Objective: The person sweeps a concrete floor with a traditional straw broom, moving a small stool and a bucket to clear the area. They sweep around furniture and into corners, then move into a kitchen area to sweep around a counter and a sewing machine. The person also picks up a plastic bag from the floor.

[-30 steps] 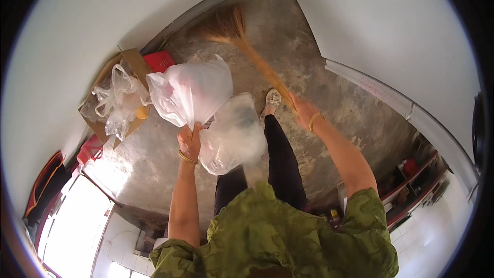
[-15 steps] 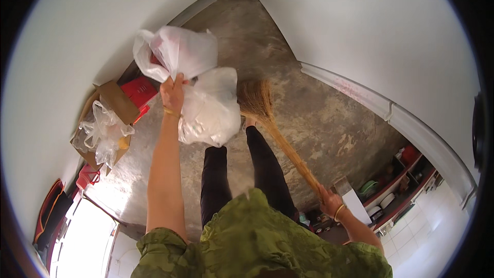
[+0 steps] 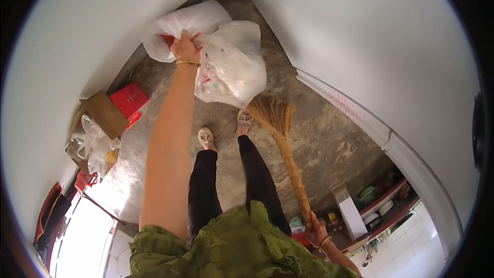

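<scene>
Your left hand (image 3: 184, 46) has its fingers clenched on the gathered necks of two translucent white plastic bags (image 3: 226, 67), soft, light and tear-prone (grip the bunched tops). Your right hand (image 3: 316, 231) grasps the straw-bristled grass broom (image 3: 280, 128), below the bags. White walls crowd both sides; bare concrete floor (image 3: 329, 139) lies ahead.
</scene>
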Motion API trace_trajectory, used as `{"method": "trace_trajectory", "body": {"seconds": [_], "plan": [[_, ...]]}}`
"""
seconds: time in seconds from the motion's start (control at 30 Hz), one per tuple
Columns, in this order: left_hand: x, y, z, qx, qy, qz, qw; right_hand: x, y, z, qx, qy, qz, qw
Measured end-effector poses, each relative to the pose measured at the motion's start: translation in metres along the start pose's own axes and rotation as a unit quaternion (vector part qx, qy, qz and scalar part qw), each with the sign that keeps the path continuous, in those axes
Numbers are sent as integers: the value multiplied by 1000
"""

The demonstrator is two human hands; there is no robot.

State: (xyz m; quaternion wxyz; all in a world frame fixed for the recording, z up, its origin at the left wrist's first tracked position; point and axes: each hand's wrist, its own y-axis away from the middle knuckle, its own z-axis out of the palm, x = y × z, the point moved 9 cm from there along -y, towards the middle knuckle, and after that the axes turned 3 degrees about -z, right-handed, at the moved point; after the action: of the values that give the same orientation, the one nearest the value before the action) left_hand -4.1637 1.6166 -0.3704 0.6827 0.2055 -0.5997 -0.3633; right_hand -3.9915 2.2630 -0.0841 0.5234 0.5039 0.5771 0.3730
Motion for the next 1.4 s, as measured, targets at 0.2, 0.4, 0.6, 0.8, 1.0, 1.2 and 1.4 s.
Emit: {"method": "trace_trajectory", "body": {"seconds": [0.2,0.4,0.6,0.8,1.0,1.2,1.4], "plan": [[-41,-28,-6,6,15,-41,999,-11,-18,-6,17,-42,-36,998],[-2,-63,59,-128,183,38,974,-9,-14,-11,-14,-79,18,997],[-26,-106,53,-168,279,62,944,-35,-6,-33,5,-105,-4,994],[-62,-59,81,-337,-77,-133,929,-96,-21,-76,66,-141,-108,982],[-38,46,33,-213,-214,-22,953,-88,-106,-70,47,-250,-32,967],[-139,163,-153,-172,-72,-160,969,-127,-109,-54,112,-93,-166,975],[-131,232,-311,-68,-50,-257,963,-142,-90,-24,31,-9,-68,997]]}}
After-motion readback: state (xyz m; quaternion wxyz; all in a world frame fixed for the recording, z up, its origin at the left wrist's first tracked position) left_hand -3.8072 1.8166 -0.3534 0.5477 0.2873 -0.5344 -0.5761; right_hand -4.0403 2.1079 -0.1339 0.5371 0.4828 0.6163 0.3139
